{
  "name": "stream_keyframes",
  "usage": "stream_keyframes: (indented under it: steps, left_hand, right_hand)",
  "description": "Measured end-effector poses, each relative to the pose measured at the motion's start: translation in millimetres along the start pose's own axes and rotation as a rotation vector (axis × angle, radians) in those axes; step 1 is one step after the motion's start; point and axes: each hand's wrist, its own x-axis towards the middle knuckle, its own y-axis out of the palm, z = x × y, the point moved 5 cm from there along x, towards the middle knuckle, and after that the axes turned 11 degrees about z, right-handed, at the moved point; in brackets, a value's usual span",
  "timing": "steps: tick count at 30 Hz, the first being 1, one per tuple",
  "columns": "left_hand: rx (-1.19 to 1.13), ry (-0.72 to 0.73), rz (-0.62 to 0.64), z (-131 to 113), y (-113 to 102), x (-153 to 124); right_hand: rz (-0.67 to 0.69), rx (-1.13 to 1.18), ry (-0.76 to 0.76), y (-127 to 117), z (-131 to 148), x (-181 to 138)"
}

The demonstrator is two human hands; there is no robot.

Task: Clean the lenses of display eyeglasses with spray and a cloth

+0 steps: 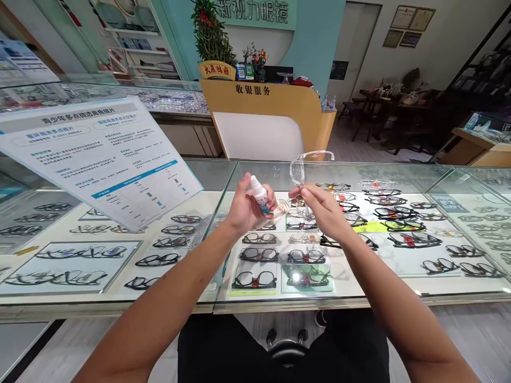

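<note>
Over the glass counter, my left hand (248, 205) is closed round a small white dropper bottle (259, 194), its pointed cap tilted up and away from me. A pale cloth or cord (282, 206) shows just beside that hand, partly hidden. To the right, my right hand (321, 205) pinches a pair of clear-framed eyeglasses (297, 170) between thumb and fingers. One temple of the glasses sticks out to the right at the top. The lower part of the frame hangs below my fingertips.
Rows of eyeglasses (258, 254) lie inside the glass display counter (295, 307). A large printed sheet (120, 159) stands on the left. Beyond the counter is a wooden cashier desk (267, 111) with a plant (211, 37). A wheeled stool base (285, 348) shows below.
</note>
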Motion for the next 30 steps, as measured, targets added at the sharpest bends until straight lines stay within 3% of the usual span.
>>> stream_keyframes:
  steps: [7,13,19,24,30]
  left_hand:
    - [0.33,0.142,-0.168,6,-12,0]
    - [0.514,0.13,-0.158,12,-19,-1]
    - [0.525,0.118,-0.189,6,-12,-4]
    - [0.517,0.116,-0.164,5,-8,-4]
    - [0.592,0.102,-0.132,4,-1,-5]
  right_hand:
    - [0.12,0.186,0.041,19,-4,1]
    - [0.181,0.262,0.044,29,-1,1]
    - [0.207,0.273,0.049,33,-1,2]
    - [0.196,0.32,0.045,32,-1,1]
    - [0.083,0.405,0.101,22,-8,4]
